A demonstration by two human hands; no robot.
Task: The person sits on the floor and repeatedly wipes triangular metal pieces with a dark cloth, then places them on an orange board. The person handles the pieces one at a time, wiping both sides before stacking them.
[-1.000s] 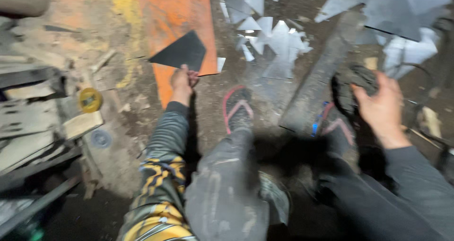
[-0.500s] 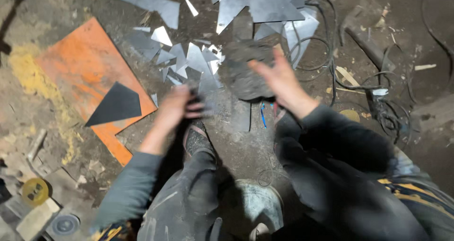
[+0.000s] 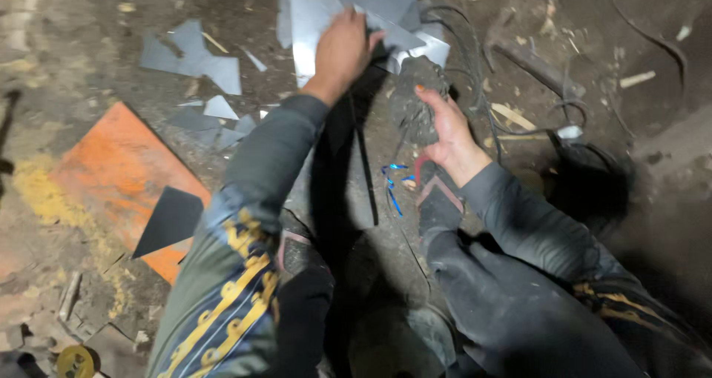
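the right hand curls its fingers around a grey crumpled rag, held just above the dirt floor. farther out, the left hand pinches the edge of a pale metal sheet lying among grey offcuts.

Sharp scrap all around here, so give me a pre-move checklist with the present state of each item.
1. Left hand has contact with the grey metal sheet: ok, it rests on the sheet.
2. Right hand grips the dark rag: ok.
3. Hand protection: not ok, both hands bare.
4. Cables away from the sheet: not ok, they run beside it.
5. Sheet free to lift: cannot tell, other sheets overlap it.
6. Feet covered: not ok, open sandal.
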